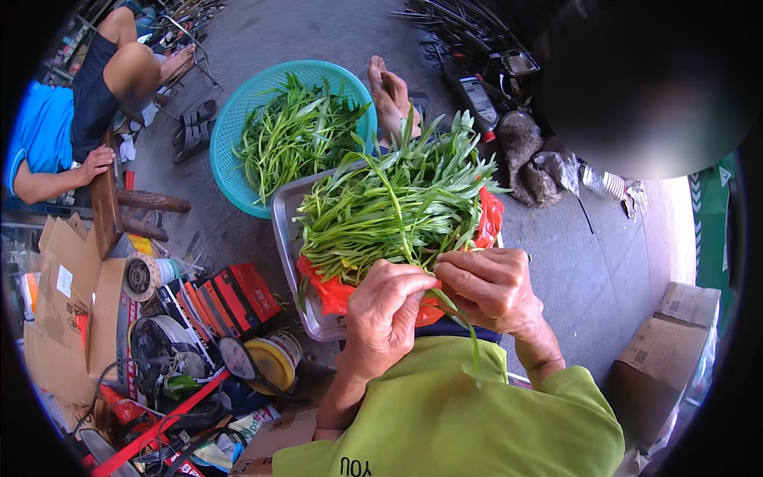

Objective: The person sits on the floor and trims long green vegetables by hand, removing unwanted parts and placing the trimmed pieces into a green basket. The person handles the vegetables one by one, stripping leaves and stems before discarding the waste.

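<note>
My left hand (387, 310) and my right hand (486, 290) are close together in front of my chest, fingers pinched on one stalk of water spinach (397, 213). Its long leafy part reaches up over the pile, and a thin green end hangs below my right fingers. Just beyond my hands, a thick heap of water spinach (358, 226) lies on a red plastic bag (489, 219) in a metal tray (280, 230). Farther off stands a round turquoise basket (225, 179) with loose green stems and leaves (298, 139) in it.
A seated person's hand (97, 162) rests on a wooden bench (105, 199) at the left. Cardboard boxes (67, 310), red-and-black cases (238, 298) and a yellow tub (270, 362) crowd the lower left. Cartons (656, 358) stand at right; a dark bottle (477, 103) is beyond the tray.
</note>
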The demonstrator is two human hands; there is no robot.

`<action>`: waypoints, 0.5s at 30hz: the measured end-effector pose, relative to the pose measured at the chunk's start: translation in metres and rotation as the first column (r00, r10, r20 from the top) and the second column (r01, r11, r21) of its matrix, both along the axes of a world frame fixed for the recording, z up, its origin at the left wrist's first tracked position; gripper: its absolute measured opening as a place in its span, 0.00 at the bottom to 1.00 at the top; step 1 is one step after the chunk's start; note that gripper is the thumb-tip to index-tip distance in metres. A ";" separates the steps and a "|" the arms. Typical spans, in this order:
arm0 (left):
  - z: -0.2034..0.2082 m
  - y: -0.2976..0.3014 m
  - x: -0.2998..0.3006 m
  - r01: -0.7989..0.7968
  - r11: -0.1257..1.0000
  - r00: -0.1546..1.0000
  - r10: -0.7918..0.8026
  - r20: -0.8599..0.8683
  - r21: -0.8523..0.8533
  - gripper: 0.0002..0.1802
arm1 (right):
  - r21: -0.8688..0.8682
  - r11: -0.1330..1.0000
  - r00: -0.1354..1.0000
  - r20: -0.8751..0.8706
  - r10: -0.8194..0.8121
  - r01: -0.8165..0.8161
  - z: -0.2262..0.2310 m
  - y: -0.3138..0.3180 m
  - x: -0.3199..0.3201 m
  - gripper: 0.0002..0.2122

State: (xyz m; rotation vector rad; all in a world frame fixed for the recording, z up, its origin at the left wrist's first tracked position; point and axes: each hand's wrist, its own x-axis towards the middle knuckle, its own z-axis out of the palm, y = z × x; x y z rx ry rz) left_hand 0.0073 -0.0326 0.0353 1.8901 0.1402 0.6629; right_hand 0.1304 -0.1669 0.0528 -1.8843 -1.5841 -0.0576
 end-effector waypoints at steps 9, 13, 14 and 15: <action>0.003 0.005 -0.014 -0.107 0.985 0.994 0.105 -0.023 -0.136 0.08 | -0.004 0.994 0.985 0.137 0.109 -0.109 0.016 0.026 -0.006 0.15; 0.001 0.007 -0.022 -0.175 0.969 0.984 0.171 -0.042 -0.175 0.09 | -0.061 0.981 0.979 0.082 0.186 -0.182 0.017 0.034 -0.005 0.15; 0.001 0.008 -0.023 -0.192 0.964 0.981 0.187 -0.043 -0.187 0.09 | -0.050 0.980 0.978 0.079 0.194 -0.191 0.017 0.037 -0.004 0.15; 0.000 0.009 -0.023 -0.208 0.958 0.978 0.203 -0.044 -0.199 0.09 | -0.038 0.979 0.976 0.076 0.202 -0.199 0.017 0.041 -0.003 0.15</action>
